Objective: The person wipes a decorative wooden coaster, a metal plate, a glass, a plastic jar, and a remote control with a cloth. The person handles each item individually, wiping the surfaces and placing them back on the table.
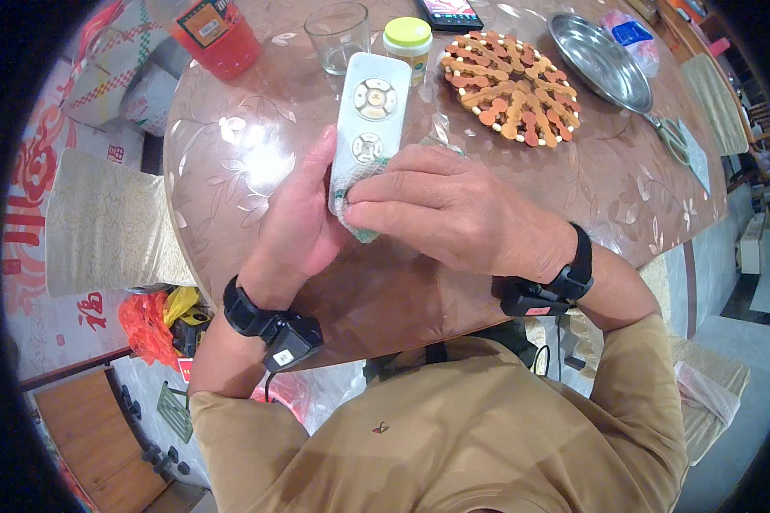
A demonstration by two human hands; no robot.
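A long white remote control (370, 115) with two round button clusters is held above the table by my left hand (293, 224), its fingers mostly hidden behind the remote. My right hand (466, 205) pinches a pale cloth with green patches (364, 178) and presses it against the lower end of the remote. Part of the cloth hangs below my right fingertips. Both wrists wear black straps with small boxes.
Beyond my hands on the brown table (385, 299) stand a red-liquid bottle (222, 47), a glass (338, 43) and a yellow-lidded jar (408, 36). A phone (450, 12), round wooden trivet (512, 90), metal pan (603, 64) and scissors (672, 138) lie farther right.
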